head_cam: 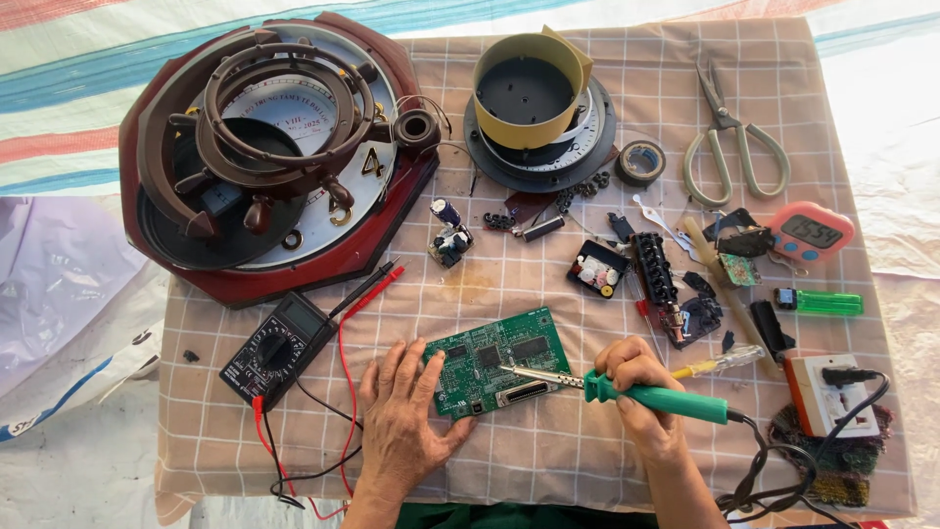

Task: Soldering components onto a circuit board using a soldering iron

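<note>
Holding the green circuit board [499,360] flat on the checked cloth of the worktop [587,441], our left hand [401,416] lies open, fingers spread, pressing its left edge. Our right hand [636,377] has a closed grip on the green soldering iron [627,390], tip resting on the board's middle. Honestly the risk we see is that iron cord [754,470] tangling by the socket box [827,392] and tugging the tip sideways across neighbouring chips, or toward our left fingers.
</note>
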